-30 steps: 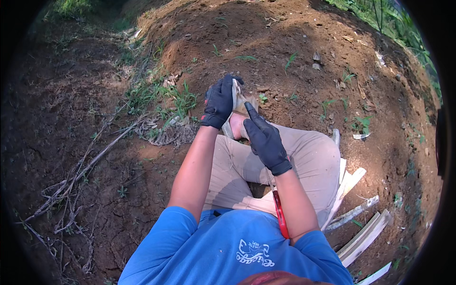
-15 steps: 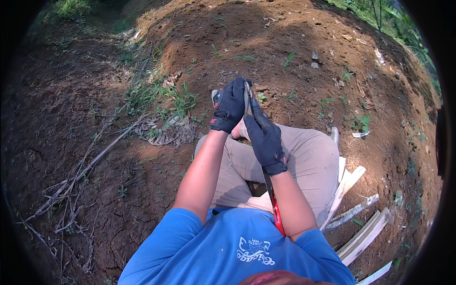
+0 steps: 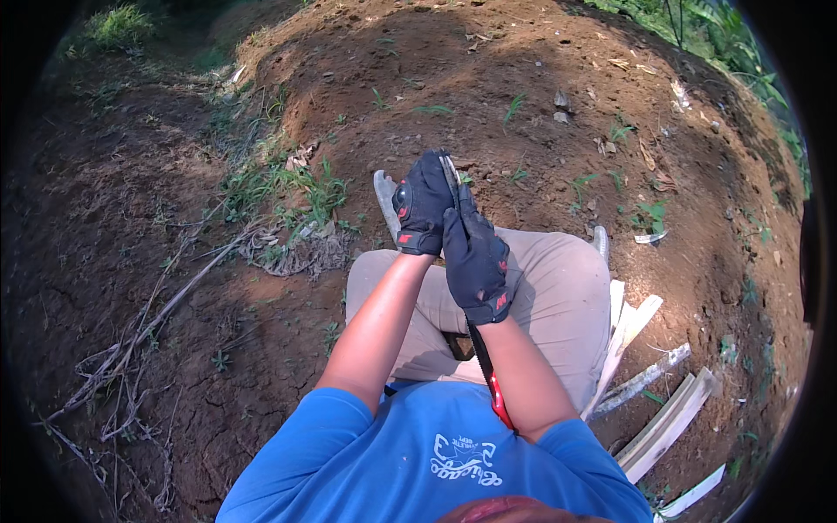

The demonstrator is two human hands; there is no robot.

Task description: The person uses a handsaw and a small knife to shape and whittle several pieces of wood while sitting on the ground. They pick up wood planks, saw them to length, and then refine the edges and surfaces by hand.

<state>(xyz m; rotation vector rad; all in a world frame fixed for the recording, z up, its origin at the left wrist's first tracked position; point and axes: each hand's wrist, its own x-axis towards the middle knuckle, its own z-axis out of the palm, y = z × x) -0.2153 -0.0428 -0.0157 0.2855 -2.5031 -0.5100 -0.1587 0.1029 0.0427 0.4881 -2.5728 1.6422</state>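
In black gloves, my two hands meet in front of my crossed legs. My left hand (image 3: 425, 200) is closed around a thin pale strip (image 3: 450, 169), which looks like wood and shows at the fingertips. My right hand (image 3: 477, 261) presses up against it from the right, fingers bent along the strip; whatever lies under its palm is hidden. A saw (image 3: 498, 403) with a red handle and a dark toothed blade lies along the inside of my right forearm, its blade passing out of sight below that wrist. Left of my left hand, a long grey piece (image 3: 385, 199) sticks out, its kind unclear.
Pale split wood strips (image 3: 667, 424) and a rough stick (image 3: 647, 378) lie on the soil at my right. Dry stalks (image 3: 166, 307) and a grass tuft (image 3: 305, 192) are on the left. A brown earth mound (image 3: 418, 78) rises ahead, with green plants at the far right.
Both hands have come slightly nearer to me, and my right hand has shifted left. More of the grey piece shows beside my left hand. The head view has shifted a little.
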